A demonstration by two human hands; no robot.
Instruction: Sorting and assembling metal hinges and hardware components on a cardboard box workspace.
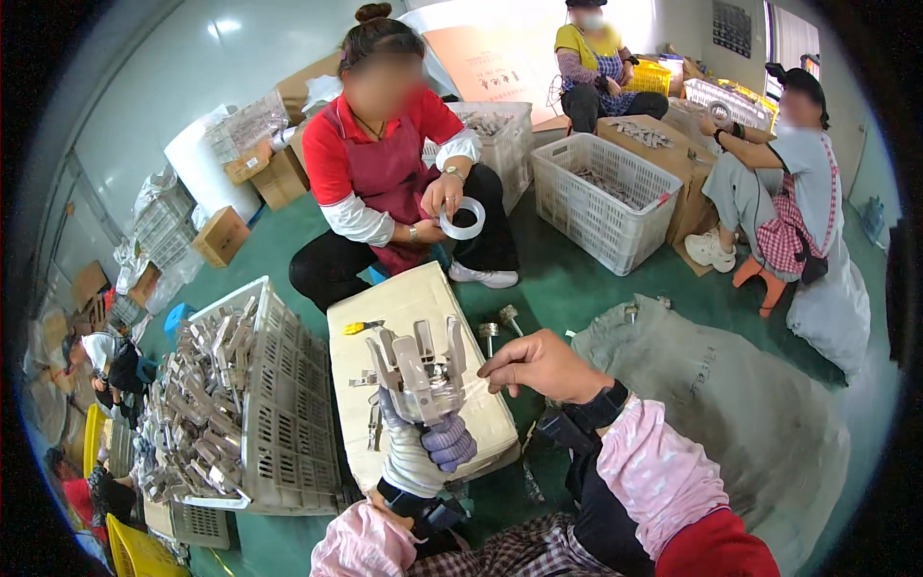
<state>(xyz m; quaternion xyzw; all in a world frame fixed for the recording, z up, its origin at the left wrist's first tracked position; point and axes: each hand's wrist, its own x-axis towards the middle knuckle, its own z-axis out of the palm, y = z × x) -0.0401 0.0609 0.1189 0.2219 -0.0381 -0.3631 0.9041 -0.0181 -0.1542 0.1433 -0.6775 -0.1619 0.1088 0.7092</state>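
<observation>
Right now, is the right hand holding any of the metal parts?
No: the right hand is bare and curled shut beside the box, while the gloved left hand grips the bundle of metal parts.

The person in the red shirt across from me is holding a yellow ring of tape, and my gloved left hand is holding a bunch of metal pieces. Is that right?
Not quite. In the head view, the ring of tape is white, not yellow. The rest holds: your gloved left hand grips a bunch of metal pieces.
</observation>
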